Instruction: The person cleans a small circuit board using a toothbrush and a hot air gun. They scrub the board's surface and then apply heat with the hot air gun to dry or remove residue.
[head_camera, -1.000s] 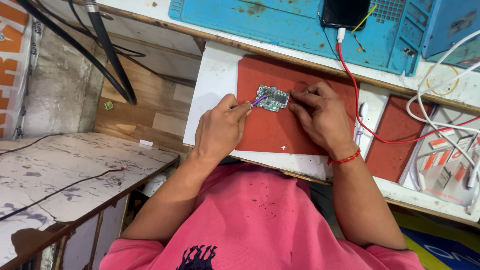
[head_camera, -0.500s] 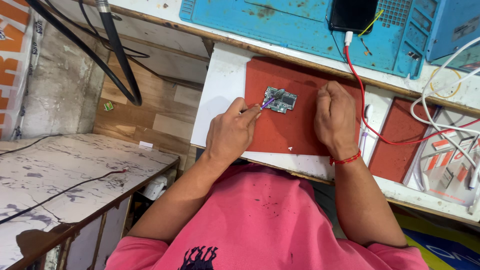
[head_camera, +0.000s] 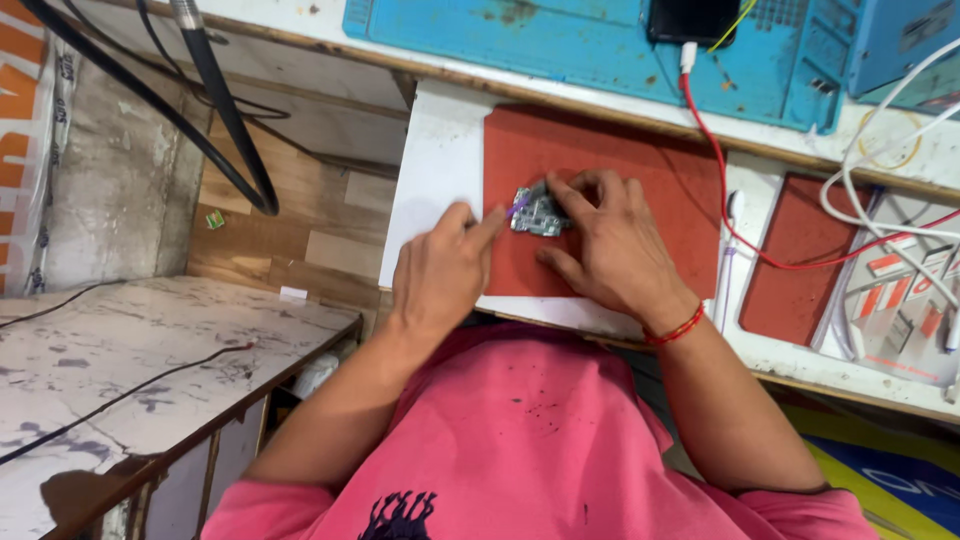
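A blue work mat (head_camera: 560, 40) lies along the far edge of the white bench (head_camera: 435, 175), with a dark phone (head_camera: 693, 18) resting on it. A red cable (head_camera: 722, 190) runs from the phone down across the bench. White cables (head_camera: 880, 140) loop at the right, beside a smaller red mat (head_camera: 790, 260). Black hoses (head_camera: 215, 110) hang at the left above a marbled tabletop (head_camera: 120, 360).

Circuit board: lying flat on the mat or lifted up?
Flat: the circuit board rests on the red mat under the right hand; the left hand's purple tool meets its edge.
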